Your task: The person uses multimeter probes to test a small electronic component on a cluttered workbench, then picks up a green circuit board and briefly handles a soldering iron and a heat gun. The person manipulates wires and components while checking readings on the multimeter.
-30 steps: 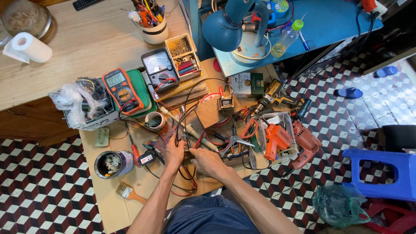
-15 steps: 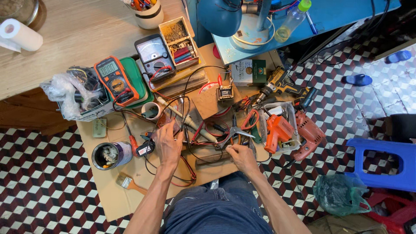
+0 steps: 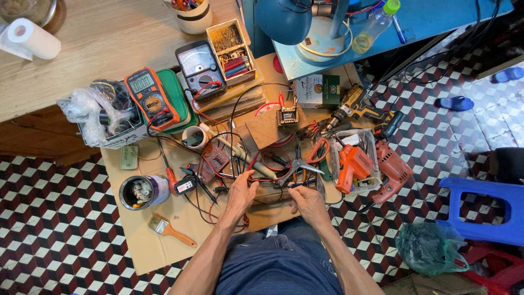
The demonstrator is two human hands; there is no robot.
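I sit over a sheet of cardboard [image 3: 180, 240] spread on the floor and strewn with tools. My left hand [image 3: 240, 192] rests with fingers spread on a tangle of red and black wires [image 3: 229, 164]. My right hand [image 3: 307, 202] is curled near the cardboard's front edge, pinching what looks like a small part at the end of a wire; the part itself is too small to make out. Scissors with red handles [image 3: 305, 161] lie just beyond my right hand. A small circuit board [image 3: 213, 159] sits beyond my left hand.
An orange multimeter [image 3: 151, 98] and an analogue meter [image 3: 199, 68] lie at the back left. A tin can [image 3: 143, 191] and a paintbrush [image 3: 172, 230] sit left. Orange power tools [image 3: 355, 164] and a drill [image 3: 352, 109] lie right. A blue stool [image 3: 486, 210] stands far right.
My hands have drawn apart and back toward me. The left hand slid from the board area down onto the wires, and the right hand moved right and nearer my lap.
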